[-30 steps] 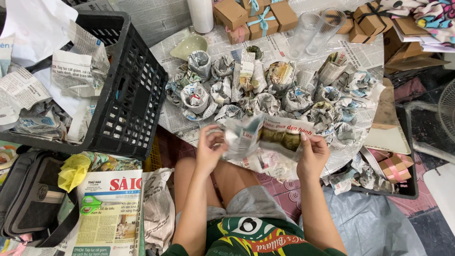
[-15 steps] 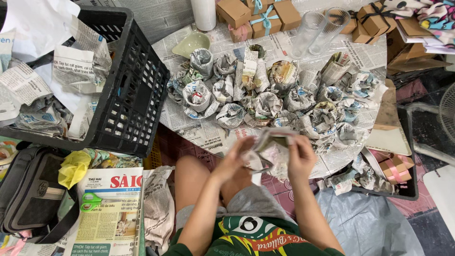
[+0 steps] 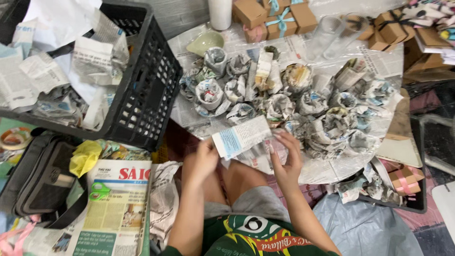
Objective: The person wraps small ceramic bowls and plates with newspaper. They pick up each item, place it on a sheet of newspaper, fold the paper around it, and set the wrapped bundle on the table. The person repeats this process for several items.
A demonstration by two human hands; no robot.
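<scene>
The person sits on the floor with both hands raised over the knees. The left hand [image 3: 201, 161] is closed on the near-left end of a newspaper-wrapped bundle [image 3: 241, 137], thumb over the paper. The right hand [image 3: 287, 159] is half open, fingers curved against the bundle's right end and the loose paper under it; whether it grips firmly cannot be told. The bundle lies tilted, its right end higher, just beside the near edge of the spread newspaper sheet [image 3: 332, 168] that covers the floor ahead.

On that sheet stands a crowd of wrapped cups [image 3: 303, 102], touching one another. Farther off are a pale green bowl [image 3: 204, 42], clear glasses [image 3: 327, 33] and brown gift boxes [image 3: 279, 16]. A black crate [image 3: 147, 90] holding crumpled paper stands to the left; near left lie a dark bag [image 3: 42, 180], a yellow rag [image 3: 85, 156], and green scissors [image 3: 98, 191] on a folded newspaper [image 3: 116, 208].

Risks, as judged: the wrap looks loose at the right end and could unfold, letting the contents slide out towards the knees. The bundle is held close to the packed cups; a careless set-down could knock neighbours over. The glasses stand unwrapped and exposed.
</scene>
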